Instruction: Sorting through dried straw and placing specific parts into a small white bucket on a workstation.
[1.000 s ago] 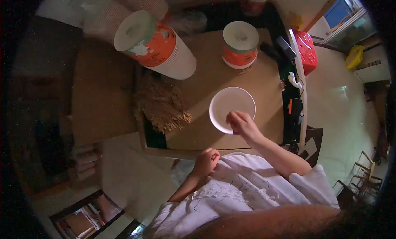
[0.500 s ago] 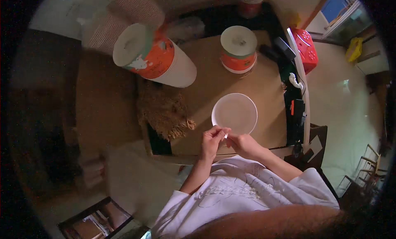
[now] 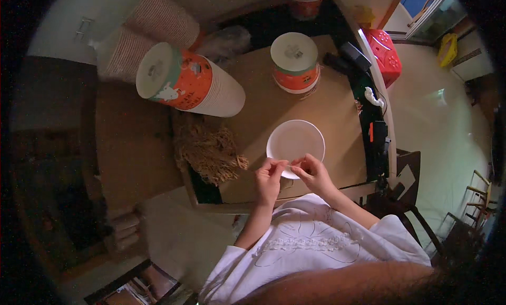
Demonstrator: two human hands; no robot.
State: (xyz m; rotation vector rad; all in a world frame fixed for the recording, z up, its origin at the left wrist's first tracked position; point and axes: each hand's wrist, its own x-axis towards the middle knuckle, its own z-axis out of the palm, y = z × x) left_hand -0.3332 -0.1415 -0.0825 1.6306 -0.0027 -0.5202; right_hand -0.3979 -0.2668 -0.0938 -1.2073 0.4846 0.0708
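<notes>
1. Tipped stack of orange-and-white paper cups (image 3: pixel 190 84) and a tuft of straw-coloured fibre (image 3: pixel 208 152) lie left on the cardboard tabletop (image 3: pixel 337 110).
2. My left hand (image 3: pixel 270 176) and right hand (image 3: pixel 312 171) pinch one small pale item (image 3: pixel 289 168) between fingertips, at the near rim of the white bowl (image 3: pixel 295 141); I judge it light and easily dropped, best held at its ends.
3. Red box (image 3: pixel 383 51) and pale floor (image 3: pixel 437 120) lie right.

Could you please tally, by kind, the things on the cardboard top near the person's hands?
White bowl: 1
Orange-and-white cylindrical containers: 2
Pile of tan fibres: 1
Total: 4
</notes>
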